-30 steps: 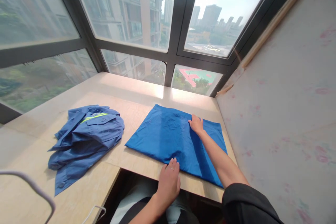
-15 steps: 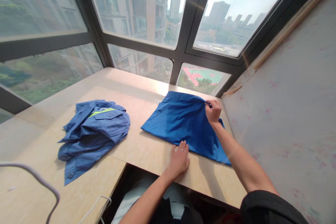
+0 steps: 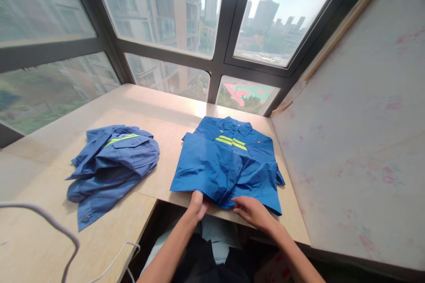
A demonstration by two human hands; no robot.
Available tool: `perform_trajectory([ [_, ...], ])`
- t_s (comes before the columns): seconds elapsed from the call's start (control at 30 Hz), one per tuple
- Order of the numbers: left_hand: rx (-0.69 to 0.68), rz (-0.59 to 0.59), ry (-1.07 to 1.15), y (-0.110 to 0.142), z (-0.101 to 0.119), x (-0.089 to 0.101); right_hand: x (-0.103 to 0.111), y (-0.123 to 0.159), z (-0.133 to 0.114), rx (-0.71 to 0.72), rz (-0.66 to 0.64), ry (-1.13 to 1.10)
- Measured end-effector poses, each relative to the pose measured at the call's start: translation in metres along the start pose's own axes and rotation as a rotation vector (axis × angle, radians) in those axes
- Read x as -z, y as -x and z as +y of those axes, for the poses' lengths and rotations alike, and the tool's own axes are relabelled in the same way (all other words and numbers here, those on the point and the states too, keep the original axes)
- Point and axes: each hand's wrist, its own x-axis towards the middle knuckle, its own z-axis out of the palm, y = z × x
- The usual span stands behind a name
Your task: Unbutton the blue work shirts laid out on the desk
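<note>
A bright blue work jacket (image 3: 206, 159) lies front up on the table, collar toward the window, with yellow-green stripes across its chest. Its lower part is turned partly up and rumpled near the front edge. My left hand (image 3: 198, 205) is at the near hem, closed on the cloth with its fingers partly hidden under it. My right hand (image 3: 254, 212) rests over the hem further right, its fingers loosely bent and apart, no cloth visibly gripped. Left of it lies a second, duller blue work jacket (image 3: 116, 163), crumpled, also with a yellow-green stripe; neither hand touches it.
The pale wooden table (image 3: 159, 115) has a cut-out at its front, before my lap. A grey cable (image 3: 49, 219) and a thin white cable (image 3: 114, 258) cross its left corner. Windows (image 3: 166, 13) stand behind; a patterned wall (image 3: 348, 141) rises at right.
The bright blue jacket's fabric has come down toward me, uncovering its collar and chest stripes. My right hand has moved from the far corner to the near hem; my left has shifted left and nearer.
</note>
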Motion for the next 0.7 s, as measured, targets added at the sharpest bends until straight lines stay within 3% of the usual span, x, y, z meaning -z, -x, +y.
perform_trajectory([
  [0.1,0.098,-0.01,-0.095,0.018,-0.005,0.015,-0.015,-0.001,-0.001,-0.09,0.127,-0.079],
  [0.23,0.108,-0.007,-0.178,0.034,-0.019,0.015,-0.02,-0.013,-0.015,-0.119,0.299,-0.132],
  [0.33,0.056,0.022,-0.221,0.044,-0.029,0.013,-0.025,-0.018,-0.021,-0.189,0.315,-0.121],
  [0.47,0.044,-0.036,-0.218,0.05,-0.036,0.012,-0.039,-0.017,-0.019,-0.328,0.308,-0.124],
  [0.7,-0.062,0.031,-0.205,0.038,-0.044,0.007,-0.057,-0.013,-0.015,-0.332,0.478,-0.334],
])
